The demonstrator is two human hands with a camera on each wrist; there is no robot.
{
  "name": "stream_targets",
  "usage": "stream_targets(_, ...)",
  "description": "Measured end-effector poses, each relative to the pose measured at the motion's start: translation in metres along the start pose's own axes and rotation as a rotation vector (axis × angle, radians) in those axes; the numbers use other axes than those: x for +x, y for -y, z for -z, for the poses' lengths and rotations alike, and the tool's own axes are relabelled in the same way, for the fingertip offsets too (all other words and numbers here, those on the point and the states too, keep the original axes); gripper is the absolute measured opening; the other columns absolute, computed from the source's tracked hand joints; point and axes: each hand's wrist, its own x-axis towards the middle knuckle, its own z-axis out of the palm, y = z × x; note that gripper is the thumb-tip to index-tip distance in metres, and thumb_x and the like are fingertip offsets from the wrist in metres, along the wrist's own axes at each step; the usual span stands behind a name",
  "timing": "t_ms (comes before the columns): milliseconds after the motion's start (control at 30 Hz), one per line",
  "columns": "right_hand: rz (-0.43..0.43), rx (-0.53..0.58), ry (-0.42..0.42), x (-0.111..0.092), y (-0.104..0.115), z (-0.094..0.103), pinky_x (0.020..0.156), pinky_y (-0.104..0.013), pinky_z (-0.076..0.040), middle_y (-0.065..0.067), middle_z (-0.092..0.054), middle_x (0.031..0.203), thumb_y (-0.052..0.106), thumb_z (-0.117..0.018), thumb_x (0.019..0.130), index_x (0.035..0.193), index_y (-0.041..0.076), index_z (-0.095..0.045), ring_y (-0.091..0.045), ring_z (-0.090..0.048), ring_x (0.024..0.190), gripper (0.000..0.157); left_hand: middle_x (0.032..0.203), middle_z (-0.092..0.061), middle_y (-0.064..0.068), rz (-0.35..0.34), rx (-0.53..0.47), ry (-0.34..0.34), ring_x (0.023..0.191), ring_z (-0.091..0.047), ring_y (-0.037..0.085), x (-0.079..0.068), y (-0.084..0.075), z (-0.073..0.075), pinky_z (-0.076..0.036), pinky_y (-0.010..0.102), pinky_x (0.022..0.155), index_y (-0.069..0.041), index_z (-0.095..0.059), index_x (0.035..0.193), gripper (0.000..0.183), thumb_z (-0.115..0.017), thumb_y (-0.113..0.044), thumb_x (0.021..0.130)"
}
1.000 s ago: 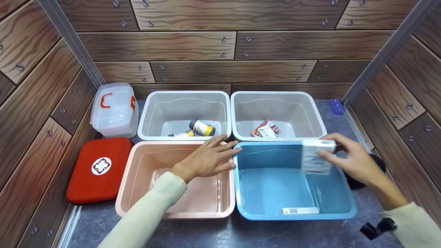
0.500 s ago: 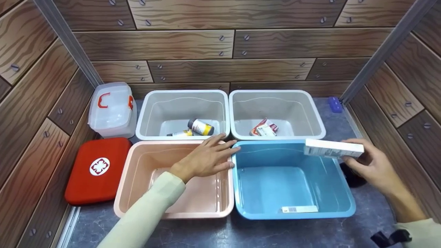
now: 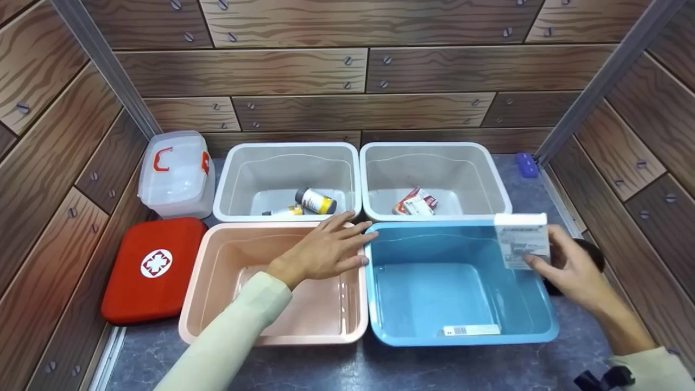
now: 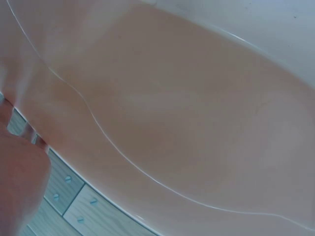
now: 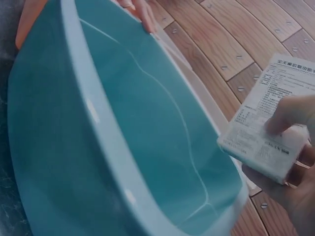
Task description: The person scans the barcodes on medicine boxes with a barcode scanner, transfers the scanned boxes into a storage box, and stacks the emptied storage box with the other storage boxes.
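Note:
A white printed medicine box [image 3: 522, 241] is pinched between thumb and fingers of my right hand [image 3: 575, 274], held up over the right rim of the blue bin [image 3: 429, 293]. Small print on its broad face shows in the right wrist view, where the thumb presses that face of the box [image 5: 261, 118]. My left hand [image 3: 326, 247] lies with fingers spread across the back right corner of the pink bin [image 3: 282, 309], its fingertips at the blue bin's edge. A slim white box [image 3: 471, 330] lies at the near side inside the blue bin.
Behind stand two grey bins; the left one [image 3: 288, 146] contains pill bottles [image 3: 316, 201], the right one [image 3: 429, 146] small medicine boxes [image 3: 418, 205]. At left are a red first-aid case [image 3: 155, 293] and a clear lidded box [image 3: 179, 184]. A purple case [image 3: 526, 165] sits back right.
My right hand moved the box right and turned it flat, then swung it back slightly left so that its broad printed face shows. The left hand has stayed in place.

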Motion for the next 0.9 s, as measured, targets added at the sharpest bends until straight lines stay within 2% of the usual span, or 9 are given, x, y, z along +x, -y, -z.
stream_targets(67, -0.015, 0.005, 0.016, -0.001, 0.0, -0.003, 0.082, -0.02, -0.063, 0.027, -0.07, 0.12, -0.008, -0.069, 0.101, 0.139, -0.008, -0.054, 0.002, -0.073, 0.102, 0.04, 0.181, -0.029, -0.003, 0.001, 0.0, 0.001, 0.171, -0.014, 0.035, 0.0, 0.0, 0.0, -0.016, 0.059, 0.138, -0.031, -0.035, 0.172, 0.065, -0.038, -0.061, 0.115)
stream_targets(167, -0.049, 0.035, 0.021, -0.002, -0.002, -0.007, 0.08, -0.021, -0.064, 0.027, -0.071, 0.117, -0.005, -0.071, 0.101, 0.141, -0.007, -0.052, 0.001, -0.074, 0.101, 0.044, 0.181, -0.029, -0.004, 0.008, -0.011, 0.006, 0.171, -0.014, 0.034, 0.0, 0.0, -0.001, -0.015, 0.059, 0.138, -0.032, -0.035, 0.172, 0.064, -0.038, -0.061, 0.115)
stream_targets(333, -0.057, 0.154, 0.013, -0.005, -0.004, -0.011, 0.08, -0.023, -0.065, 0.017, -0.072, 0.117, -0.016, -0.075, 0.092, 0.169, 0.008, -0.023, -0.005, -0.076, 0.099, 0.096, 0.181, -0.029, -0.004, 0.012, -0.015, 0.003, 0.172, -0.013, 0.034, 0.001, 0.001, -0.002, -0.015, 0.059, 0.138, -0.031, -0.036, 0.172, 0.065, -0.038, -0.061, 0.115)
stream_targets(400, -0.028, 0.171, 0.022, -0.006, -0.005, -0.012, 0.081, -0.022, -0.065, 0.014, -0.07, 0.123, -0.02, -0.074, 0.091, 0.174, 0.012, -0.015, -0.005, -0.076, 0.102, 0.107, 0.181, -0.029, -0.003, 0.007, -0.012, -0.002, 0.171, -0.014, 0.034, 0.001, 0.002, -0.002, -0.016, 0.059, 0.138, -0.031, -0.036, 0.172, 0.065, -0.039, -0.061, 0.115)
stream_targets(500, 0.023, 0.188, 0.021, -0.007, -0.006, -0.013, 0.084, -0.021, -0.064, 0.012, -0.071, 0.126, -0.022, -0.069, 0.093, 0.166, 0.001, -0.032, -0.004, -0.075, 0.106, 0.086, 0.181, -0.03, -0.002, 0.005, -0.008, -0.007, 0.171, -0.015, 0.034, 0.001, 0.001, -0.002, -0.016, 0.058, 0.138, -0.031, -0.036, 0.172, 0.064, -0.039, -0.06, 0.115)
stream_targets(633, 0.037, 0.181, -0.058, -0.009, -0.007, -0.01, 0.085, -0.019, -0.063, 0.009, -0.075, 0.12, -0.024, -0.065, 0.094, 0.137, -0.016, -0.052, -0.004, -0.075, 0.105, 0.046, 0.18, -0.03, -0.003, 0.004, -0.007, -0.006, 0.171, -0.015, 0.035, 0.001, 0.001, -0.003, -0.016, 0.059, 0.138, -0.031, -0.036, 0.172, 0.064, -0.039, -0.06, 0.115)
stream_targets(733, 0.017, 0.183, -0.127, -0.011, -0.009, -0.005, 0.082, -0.017, -0.063, 0.009, -0.076, 0.116, -0.025, -0.066, 0.092, 0.13, -0.011, -0.055, -0.003, -0.075, 0.101, 0.042, 0.181, -0.029, -0.004, 0.004, -0.01, -0.001, 0.171, -0.014, 0.034, 0.001, 0.001, -0.003, -0.015, 0.058, 0.138, -0.032, -0.035, 0.172, 0.064, -0.038, -0.06, 0.115)
stream_targets(833, 0.006, 0.162, -0.157, -0.013, -0.016, 0.002, 0.08, -0.015, -0.061, 0.01, -0.073, 0.115, -0.023, -0.067, 0.093, 0.14, -0.003, -0.052, -0.001, -0.073, 0.1, 0.053, 0.181, -0.029, -0.004, 0.002, -0.008, -0.003, 0.171, -0.015, 0.035, 0.001, 0.001, -0.002, -0.015, 0.058, 0.138, -0.032, -0.036, 0.172, 0.064, -0.038, -0.06, 0.115)
stream_targets(900, -0.015, 0.22, -0.162, -0.014, -0.023, 0.007, 0.08, -0.015, -0.061, 0.009, -0.072, 0.116, -0.021, -0.065, 0.096, 0.145, 0.003, -0.049, -0.002, -0.072, 0.1, 0.056, 0.181, -0.029, -0.003, 0.0, -0.007, -0.005, 0.171, -0.015, 0.035, 0.0, 0.001, -0.002, -0.015, 0.059, 0.138, -0.031, -0.036, 0.172, 0.064, -0.039, -0.06, 0.115)
